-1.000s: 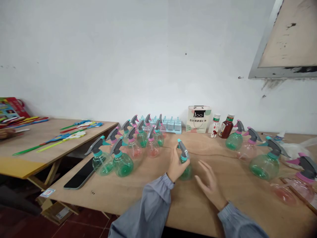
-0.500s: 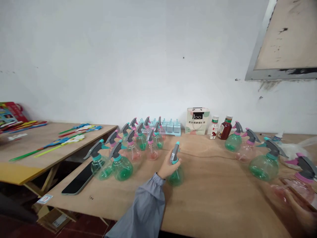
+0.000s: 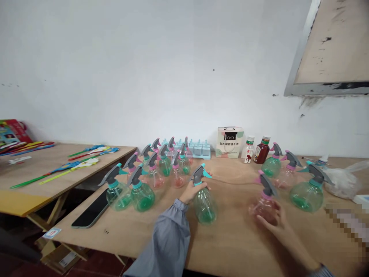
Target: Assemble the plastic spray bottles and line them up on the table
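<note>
Fingers of the left hand close around the neck of a green spray bottle, in front of the paper bag and to its left; I'd say they settle there because the neck is the narrowest part. Well apart from it, the right hand cups the round belly of a pink spray bottle, in front of the bag and to its right, a low hold that seems to spare the trigger. Whether its base meets the table, I can't tell. Left of the bag, other sprayers stand bunched, presumably to save room.
</note>
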The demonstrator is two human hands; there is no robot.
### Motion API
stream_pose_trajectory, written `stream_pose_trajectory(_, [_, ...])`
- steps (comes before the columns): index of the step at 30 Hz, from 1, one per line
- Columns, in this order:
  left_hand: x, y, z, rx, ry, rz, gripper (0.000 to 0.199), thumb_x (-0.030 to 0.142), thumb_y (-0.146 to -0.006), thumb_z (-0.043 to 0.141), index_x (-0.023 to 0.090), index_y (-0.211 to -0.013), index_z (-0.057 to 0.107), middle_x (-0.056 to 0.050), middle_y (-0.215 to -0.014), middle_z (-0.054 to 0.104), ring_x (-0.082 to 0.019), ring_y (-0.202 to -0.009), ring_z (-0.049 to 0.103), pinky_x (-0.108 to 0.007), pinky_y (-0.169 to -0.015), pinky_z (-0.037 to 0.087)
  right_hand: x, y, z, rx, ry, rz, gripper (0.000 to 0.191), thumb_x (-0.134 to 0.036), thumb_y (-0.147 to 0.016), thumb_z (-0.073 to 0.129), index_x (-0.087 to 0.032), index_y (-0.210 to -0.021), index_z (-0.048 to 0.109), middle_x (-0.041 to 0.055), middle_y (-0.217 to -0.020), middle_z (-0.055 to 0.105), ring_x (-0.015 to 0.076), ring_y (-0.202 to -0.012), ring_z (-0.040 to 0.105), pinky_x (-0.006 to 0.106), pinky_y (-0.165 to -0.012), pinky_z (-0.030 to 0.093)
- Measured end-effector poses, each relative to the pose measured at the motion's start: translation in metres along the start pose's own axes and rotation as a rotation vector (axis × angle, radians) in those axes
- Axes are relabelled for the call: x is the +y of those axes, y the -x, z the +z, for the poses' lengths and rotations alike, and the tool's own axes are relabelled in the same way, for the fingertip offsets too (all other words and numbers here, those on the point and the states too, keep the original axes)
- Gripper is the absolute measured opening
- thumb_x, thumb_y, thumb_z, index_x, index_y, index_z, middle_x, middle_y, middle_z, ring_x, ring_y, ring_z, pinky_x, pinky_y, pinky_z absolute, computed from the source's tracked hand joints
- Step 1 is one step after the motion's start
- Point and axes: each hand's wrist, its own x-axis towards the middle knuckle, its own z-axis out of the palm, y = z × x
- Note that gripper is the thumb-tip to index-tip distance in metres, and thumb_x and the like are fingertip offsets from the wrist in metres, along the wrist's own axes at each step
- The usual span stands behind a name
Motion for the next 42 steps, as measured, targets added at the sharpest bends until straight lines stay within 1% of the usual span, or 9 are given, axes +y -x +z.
stream_pose_trajectory(3, [0.007,-0.001,0.008,-0.030,0.069,0.041,0.059,0.052,-0.060,0.085,0.013,-0.102,0.069,-0.008,-0.080,0.074,-0.016,-0.064,0.066,-0.026,-0.058,0.050,-0.018,-0.016,0.043,-0.150,-0.164,-0.007,0.080,-0.067,-0.061,0.076,-0.025,-0.120,0.043,0.0156,-0.119,0.063,0.0355,-0.109,0.065,0.056,-0.095,0.055])
stream_pose_trajectory(5, [0.009,-0.002,0.011,0.000,0.088,0.054,0.057,0.050,-0.059,0.085,0.014,-0.101,0.068,-0.008,-0.086,0.074,-0.016,-0.063,0.067,-0.026,-0.059,0.049,-0.023,-0.025,0.064,-0.179,-0.211,-0.009,0.081,-0.067,-0.065,0.076,-0.025,-0.123,0.040,0.0181,-0.125,0.061,0.0354,-0.116,0.063,0.055,-0.097,0.054])
stream_pose_trajectory(9, [0.006,-0.004,0.013,0.082,0.100,0.075,0.050,0.049,-0.057,0.085,0.014,-0.089,0.066,-0.004,-0.081,0.071,-0.013,-0.057,0.064,-0.026,-0.060,0.049,-0.018,-0.029,0.085,-0.171,-0.251,-0.025,0.087,-0.070,-0.065,0.076,-0.024,-0.128,0.037,0.0199,-0.129,0.059,0.0340,-0.117,0.063,0.055,-0.100,0.052])
stream_pose_trajectory(15, [0.000,-0.001,0.018,-0.019,0.142,0.051,0.055,0.043,-0.059,0.084,0.015,-0.103,0.066,-0.010,-0.100,0.073,-0.014,-0.064,0.066,-0.027,-0.061,0.050,-0.009,-0.021,0.081,-0.164,-0.201,-0.028,0.089,-0.068,-0.067,0.076,-0.022,-0.132,0.036,0.0210,-0.136,0.054,0.0346,-0.128,0.056,0.057,-0.109,0.044])
stream_pose_trajectory(21, [-0.004,-0.001,0.022,0.200,0.148,0.088,0.049,0.046,-0.058,0.084,0.015,-0.091,0.065,-0.005,-0.083,0.072,-0.014,-0.062,0.066,-0.026,-0.061,0.050,-0.012,-0.020,0.079,-0.171,-0.212,-0.016,0.091,-0.064,-0.067,0.078,-0.022,-0.136,0.037,0.0207,-0.137,0.054,0.0344,-0.129,0.055,0.058,-0.110,0.043])
stream_pose_trajectory(27, [-0.002,0.002,0.021,0.043,0.124,0.068,0.053,0.046,-0.062,0.083,0.015,-0.102,0.067,-0.006,-0.085,0.073,-0.015,-0.064,0.066,-0.027,-0.060,0.051,-0.014,-0.019,0.078,-0.183,-0.232,-0.004,0.088,-0.060,-0.068,0.079,-0.023,-0.136,0.036,0.0210,-0.141,0.052,0.0348,-0.129,0.055,0.059,-0.110,0.043])
stream_pose_trajectory(33, [-0.001,0.004,0.024,0.171,0.139,0.080,0.047,0.051,-0.060,0.082,0.015,-0.087,0.066,-0.006,-0.085,0.073,-0.014,-0.061,0.066,-0.026,-0.059,0.050,-0.015,-0.017,0.080,-0.208,-0.207,-0.021,0.086,-0.060,-0.070,0.078,-0.023,-0.136,0.036,0.0197,-0.139,0.052,0.0339,-0.130,0.054,0.057,-0.110,0.044])
stream_pose_trajectory(37, [0.000,0.005,0.022,0.125,0.128,0.066,0.048,0.050,-0.058,0.084,0.014,-0.084,0.067,-0.005,-0.077,0.071,-0.015,-0.060,0.065,-0.027,-0.060,0.051,-0.016,-0.016,0.079,-0.210,-0.182,-0.037,0.087,-0.062,-0.070,0.077,-0.023,-0.136,0.036,0.0194,-0.139,0.053,0.0340,-0.130,0.055,0.058,-0.110,0.043])
stream_pose_trajectory(42, [0.002,0.004,0.022,0.090,0.133,0.070,0.055,0.050,-0.060,0.085,0.015,-0.100,0.068,-0.004,-0.075,0.072,-0.014,-0.061,0.064,-0.029,-0.066,0.052,-0.018,-0.015,0.078,-0.234,-0.180,-0.042,0.087,-0.061,-0.071,0.077,-0.024,-0.138,0.035,0.0192,-0.142,0.051,0.0337,-0.131,0.054,0.059,-0.111,0.042])
